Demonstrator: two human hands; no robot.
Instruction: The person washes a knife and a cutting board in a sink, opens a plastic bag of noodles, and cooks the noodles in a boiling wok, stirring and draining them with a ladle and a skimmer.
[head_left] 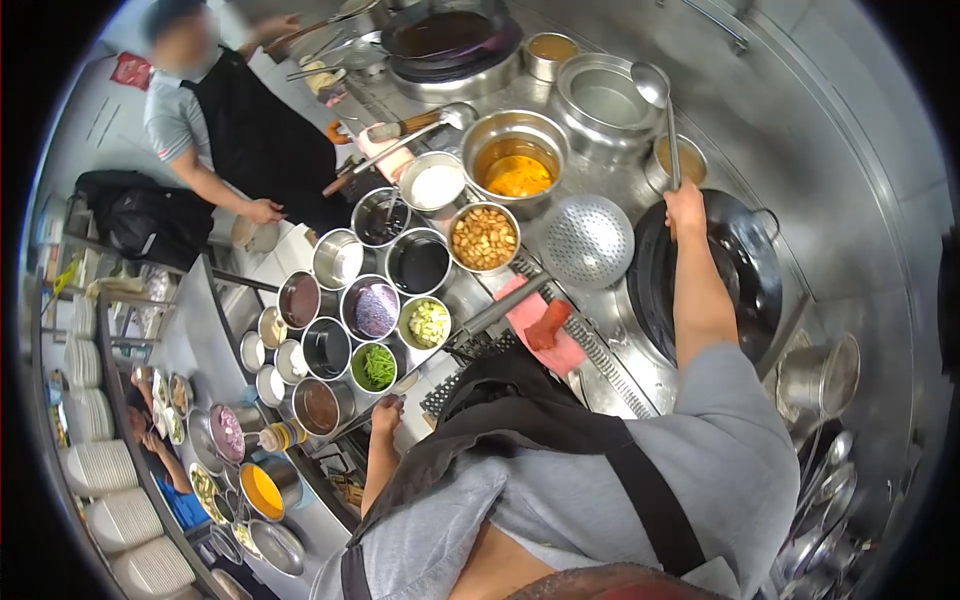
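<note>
My right hand (686,210) is closed around the long handle of a steel ladle (651,84). The ladle's bowl is raised beside a lidded steel pot (603,95), and my forearm crosses over a black wok (752,270). My left hand (387,412) has curled fingers at the counter edge, near a pot of chopped green vegetables (375,368); what it holds, if anything, is hidden. A perforated strainer (587,241) lies left of the wok. Beyond it are a pot of browned cubes (484,238) and a pot of orange liquid (518,172).
Several ingredient pots, one with pale green cubes (428,323), crowd the counter. A red cloth (549,325) lies before me. Another person in a black apron (262,140) stands at the far left. Stacked plates (112,505) fill the left shelf; ladles (838,450) hang at right.
</note>
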